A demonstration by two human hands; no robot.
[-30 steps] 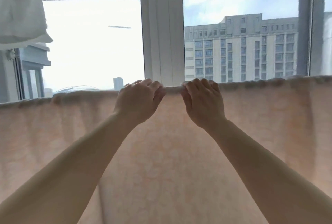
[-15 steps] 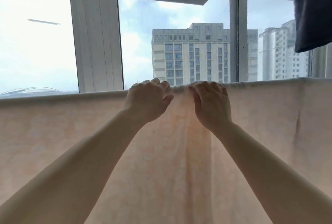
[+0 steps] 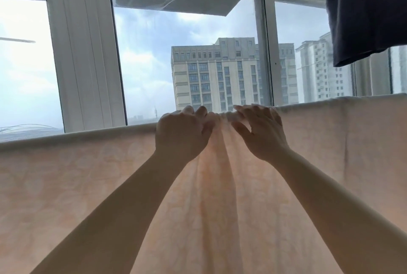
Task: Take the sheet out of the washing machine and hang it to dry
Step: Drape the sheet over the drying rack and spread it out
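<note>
A pale peach patterned sheet (image 3: 66,174) hangs draped over a horizontal line or rail in front of the window, spanning the whole width of the view. My left hand (image 3: 182,135) grips the sheet's top fold, fingers curled over it. Close to its right, my right hand (image 3: 262,133) rests on the top fold with fingers spread and loosely bent over the edge. Between the two hands the fabric is bunched into vertical pleats that run down from the fold.
Behind the sheet stands a white-framed window (image 3: 86,53) with apartment blocks (image 3: 218,73) outside. A dark blue garment (image 3: 365,12) hangs at the top right, above the sheet's right part.
The view has shifted right along the sheet. My hands have moved rightwards along the top fold, the fabric between them has bunched into pleats, and my right hand's fingers have spread.
</note>
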